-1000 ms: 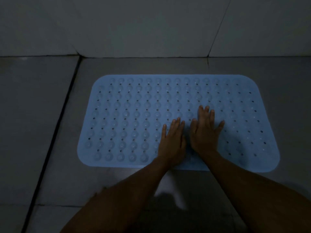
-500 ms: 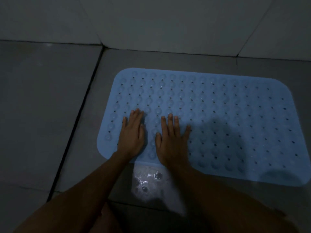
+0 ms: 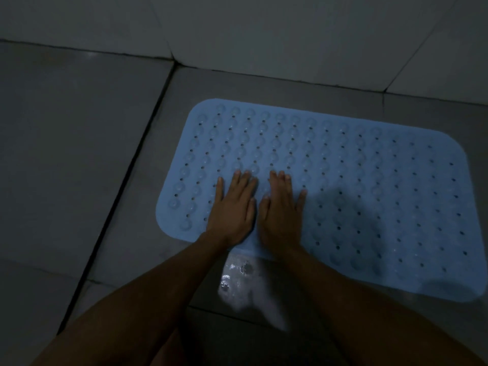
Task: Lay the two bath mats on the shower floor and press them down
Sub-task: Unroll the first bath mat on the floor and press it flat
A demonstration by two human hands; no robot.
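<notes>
Left hand (image 3: 232, 210) & right hand (image 3: 281, 210) lie flat side by side, fingers straight, palms pressing down on the blue mat (image 3: 369, 186), nothing gripped. Mat lies spread on the floor (image 3: 79, 154) near the wall (image 3: 264, 27), hands on its near-left part. Step in hand looks like pressing mat no. 1 down. Next prob calls for shifting both palms to the left end and far edge, same flat push. A pale glossy patch (image 3: 240, 281) shows between the forearms, maybe mat no. 2 — can't tell. No containers in view.
</notes>
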